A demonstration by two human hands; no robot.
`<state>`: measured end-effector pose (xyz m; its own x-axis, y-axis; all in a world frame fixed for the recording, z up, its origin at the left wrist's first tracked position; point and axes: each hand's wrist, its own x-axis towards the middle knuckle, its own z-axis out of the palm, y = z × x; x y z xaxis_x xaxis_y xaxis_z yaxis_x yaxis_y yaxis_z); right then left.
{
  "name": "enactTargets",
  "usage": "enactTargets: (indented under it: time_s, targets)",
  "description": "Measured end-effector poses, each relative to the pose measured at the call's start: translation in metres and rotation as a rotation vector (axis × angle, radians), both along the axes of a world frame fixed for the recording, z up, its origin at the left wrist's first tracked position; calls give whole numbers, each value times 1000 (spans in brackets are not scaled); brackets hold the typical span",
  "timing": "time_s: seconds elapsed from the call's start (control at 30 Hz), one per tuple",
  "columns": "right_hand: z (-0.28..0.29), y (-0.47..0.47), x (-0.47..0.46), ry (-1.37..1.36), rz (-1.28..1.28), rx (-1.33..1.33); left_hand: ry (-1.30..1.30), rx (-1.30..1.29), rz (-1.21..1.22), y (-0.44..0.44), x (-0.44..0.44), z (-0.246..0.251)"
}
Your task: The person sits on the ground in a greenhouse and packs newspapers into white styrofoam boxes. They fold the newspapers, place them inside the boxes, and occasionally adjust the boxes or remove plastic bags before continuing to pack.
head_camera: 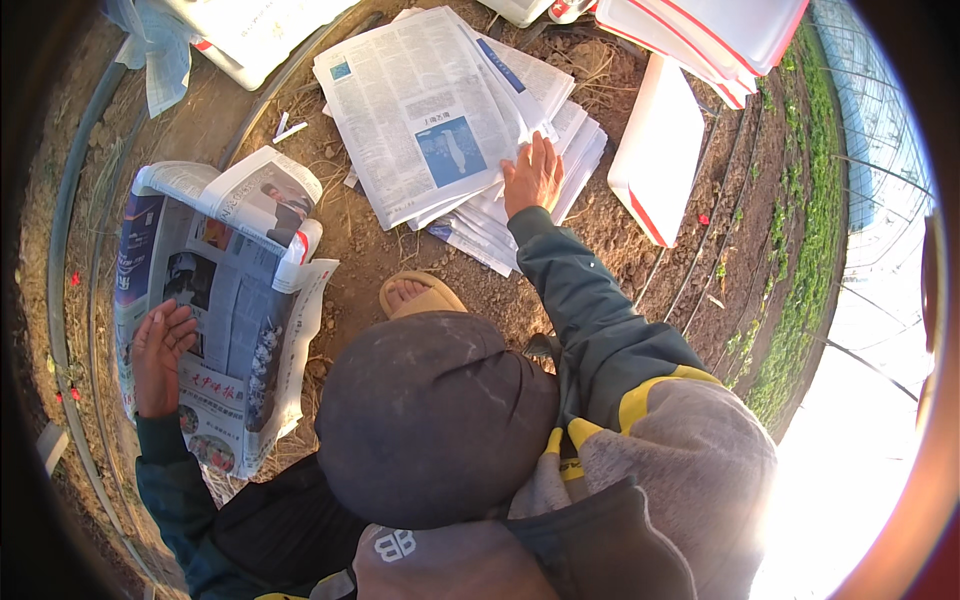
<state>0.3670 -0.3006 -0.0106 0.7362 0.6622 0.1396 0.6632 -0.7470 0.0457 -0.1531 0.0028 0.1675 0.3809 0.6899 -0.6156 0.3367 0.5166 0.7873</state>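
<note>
My right hand [534, 174] lies on the right side of a stack of newspapers [585, 142], its thumb apart from the fingers. Its fingertips touch the upper sheets near their right edge. The top newspaper [397, 112] bears print and a blue picture. My left hand [161, 360], fingers slightly curled and nothing in them, is over the left part of a white box with a red rim [303, 246]. Newspaper sheets [225, 315] line and drape over this box, hiding most of it. Whether the left hand touches the paper cannot be told.
Several white trays with red rims [705, 37] are stacked at the top right, and another white tray [660, 150] tilts below them. A white container [255, 37] is at the top left. Black hoses [67, 187] cross the soil. Green plants [806, 262] grow at right.
</note>
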Motion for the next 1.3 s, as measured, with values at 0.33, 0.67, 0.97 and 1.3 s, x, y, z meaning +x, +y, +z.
enactTargets:
  time_s: [0.33, 0.67, 0.97, 1.3]
  targets:
    - [-4, 18, -18, 67, 70, 178, 21, 9, -1, -4, -3, 5]
    - [30, 50, 20, 760, -360, 611, -2, -8, 10, -5, 0, 9]
    - [23, 23, 24, 566, -158, 264, -1, 12, 21, -6, -1, 13]
    - [3, 22, 44, 712, -236, 184, -26, 3, 34, -8, 0, 14]
